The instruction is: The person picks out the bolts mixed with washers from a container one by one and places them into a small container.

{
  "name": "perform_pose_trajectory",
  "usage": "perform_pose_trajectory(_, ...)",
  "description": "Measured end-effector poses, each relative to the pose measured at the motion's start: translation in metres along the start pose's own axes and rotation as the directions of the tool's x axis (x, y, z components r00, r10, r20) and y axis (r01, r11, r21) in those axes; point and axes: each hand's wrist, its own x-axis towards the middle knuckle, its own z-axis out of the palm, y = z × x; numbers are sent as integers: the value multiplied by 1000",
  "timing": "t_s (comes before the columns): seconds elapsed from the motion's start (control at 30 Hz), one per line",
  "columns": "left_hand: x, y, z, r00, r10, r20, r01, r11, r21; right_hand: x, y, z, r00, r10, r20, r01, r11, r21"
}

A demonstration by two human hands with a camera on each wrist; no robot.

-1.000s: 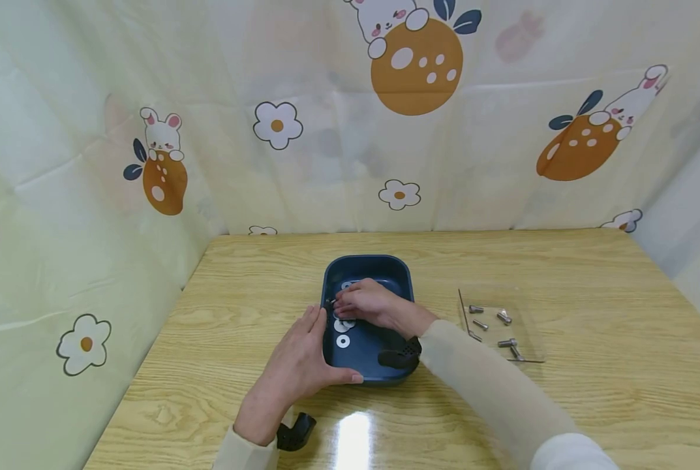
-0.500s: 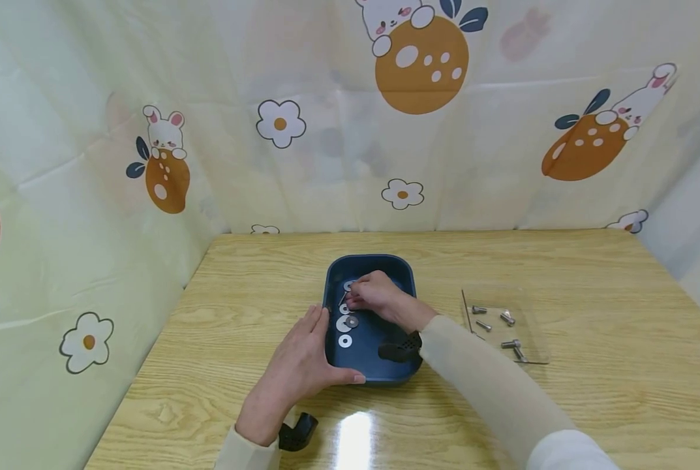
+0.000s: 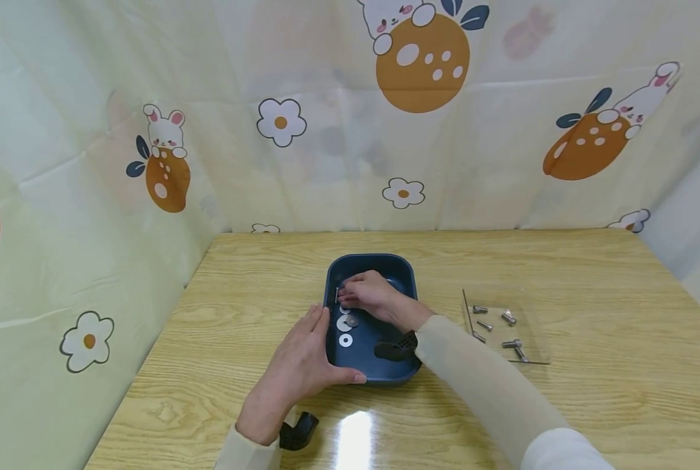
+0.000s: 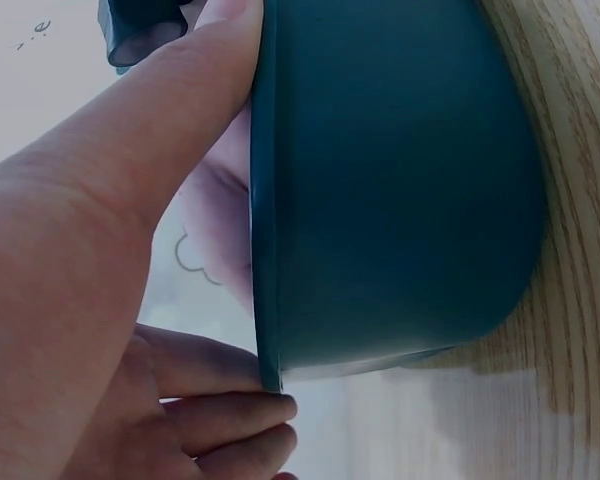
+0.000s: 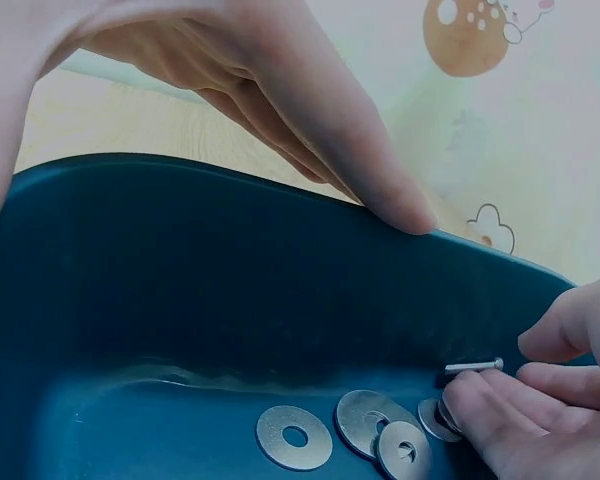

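My left hand (image 3: 299,359) rests against the near left corner of a dark blue tray (image 3: 385,373). Its thumb lies on the near rim and its fingers lie along the left side, all fairly straight. Inside the tray, my right hand (image 3: 373,297) reaches toward the far left wall. Its fingertips are beside a small screw (image 5: 473,367) at that wall, with a gap between the fingers; whether they touch it I cannot tell. Several flat washers, including a loose washer (image 5: 294,437) and an overlapping washer (image 5: 404,450), lie on the tray floor; one is partly hidden by the fingers.
Right of the tray, a clear flat holder (image 3: 528,326) carries several metal screws, among them a screw (image 3: 511,343), and has thin dark edges. Black wrist devices sit at both wrists. A patterned curtain (image 3: 326,176) hangs behind the wooden table (image 3: 256,281).
The screw by my right fingertips goes from slanted to nearly lined up with the left wall, slightly further left. A grey washer has appeared on the white one. My left hand stays put.
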Motion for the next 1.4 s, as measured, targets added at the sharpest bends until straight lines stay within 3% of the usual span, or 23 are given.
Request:
perform_pose_trajectory(0.3,0,1,-1,1000,-4,15,4,1000,-3,-2,0,3,1000,-15,23,14,998,59)
perform_pose_trajectory(0.9,-1,0,-1,1000,14,8,-14,1000,-18,-8,2,9,999,4,37,-4,1000,-4)
perform_pose_trajectory(1.4,0,3,-2,1000,-4,13,4,1000,-5,-15,0,-14,997,7,72,-10,999,36)
